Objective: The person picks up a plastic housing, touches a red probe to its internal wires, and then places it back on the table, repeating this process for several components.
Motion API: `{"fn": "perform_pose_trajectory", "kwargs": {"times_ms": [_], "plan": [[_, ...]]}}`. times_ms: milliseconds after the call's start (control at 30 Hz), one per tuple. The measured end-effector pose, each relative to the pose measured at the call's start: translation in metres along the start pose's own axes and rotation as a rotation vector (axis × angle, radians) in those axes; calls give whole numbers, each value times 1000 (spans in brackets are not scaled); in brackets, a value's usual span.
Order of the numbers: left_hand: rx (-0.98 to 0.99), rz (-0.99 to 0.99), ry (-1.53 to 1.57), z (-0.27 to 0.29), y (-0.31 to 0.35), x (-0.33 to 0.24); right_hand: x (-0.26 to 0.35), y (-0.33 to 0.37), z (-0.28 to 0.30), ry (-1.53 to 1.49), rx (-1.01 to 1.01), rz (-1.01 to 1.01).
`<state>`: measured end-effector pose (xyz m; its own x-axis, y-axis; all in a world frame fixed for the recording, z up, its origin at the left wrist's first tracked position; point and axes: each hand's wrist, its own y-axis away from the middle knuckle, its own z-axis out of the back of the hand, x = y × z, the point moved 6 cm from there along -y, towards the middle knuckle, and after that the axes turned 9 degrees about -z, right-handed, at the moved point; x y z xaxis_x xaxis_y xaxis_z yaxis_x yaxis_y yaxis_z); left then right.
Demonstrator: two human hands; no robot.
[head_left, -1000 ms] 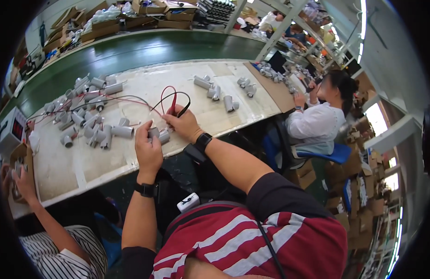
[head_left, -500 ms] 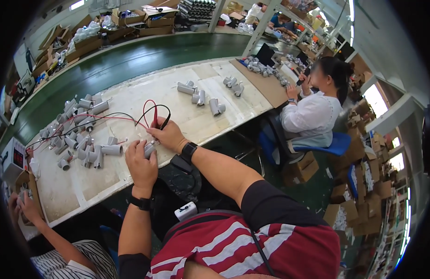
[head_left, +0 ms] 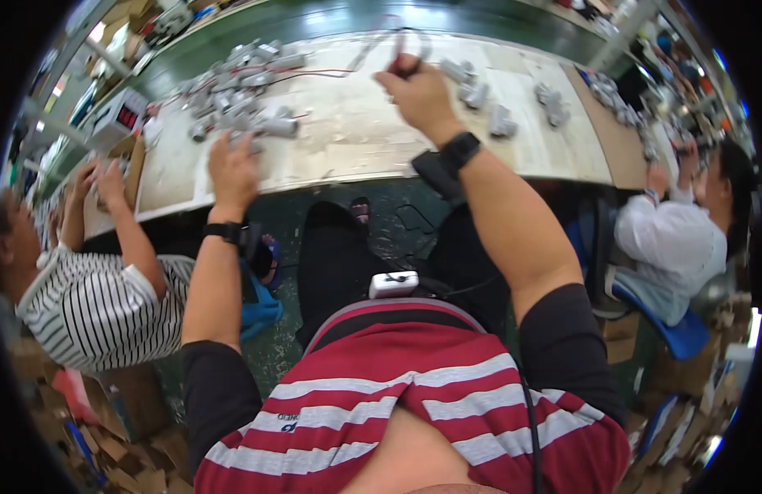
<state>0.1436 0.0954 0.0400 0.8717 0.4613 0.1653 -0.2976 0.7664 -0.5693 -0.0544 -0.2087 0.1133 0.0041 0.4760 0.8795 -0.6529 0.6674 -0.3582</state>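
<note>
My left hand (head_left: 234, 173) is over the near side of the table, left of centre, blurred by motion. A small grey cylindrical fitting (head_left: 254, 146) shows at its fingertips, between fingers and thumb, mostly hidden. My right hand (head_left: 422, 97) is raised over the table's middle, its fingers closed round a red test probe (head_left: 400, 62) and its dark partner, whose leads loop above the hand. Just beyond my left hand lies a heap of grey cylindrical fittings (head_left: 233, 99). To the right of my right hand, several more fittings (head_left: 475, 95) lie spaced apart.
A white box with a red display (head_left: 117, 119) stands at the table's left end; a red lead (head_left: 323, 72) crosses the heap. One person (head_left: 109, 296) works at left, another (head_left: 673, 239) at right. A brown board (head_left: 599, 123) covers the table's right part.
My head view has turned, so the table now runs across the top. My hands, close together before at one fitting, are now apart; the right has lifted away with the probes.
</note>
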Motion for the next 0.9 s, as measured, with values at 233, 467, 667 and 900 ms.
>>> {"fn": "perform_pose_trajectory", "kwargs": {"times_ms": [233, 467, 667, 900], "plan": [[12, -235, 399, 0, -80, -184, 59, -1, 32, 349, -114, 293], [117, -5, 1094, -70, -208, -337, 100, 12, 47, 561, -70, 427], [275, 40, 564, -79, -230, -353, 81, 12, 58, 520, -129, 434], [105, -19, 1027, -55, -154, -265, 28, 5, 73, 305, -134, 271]]}}
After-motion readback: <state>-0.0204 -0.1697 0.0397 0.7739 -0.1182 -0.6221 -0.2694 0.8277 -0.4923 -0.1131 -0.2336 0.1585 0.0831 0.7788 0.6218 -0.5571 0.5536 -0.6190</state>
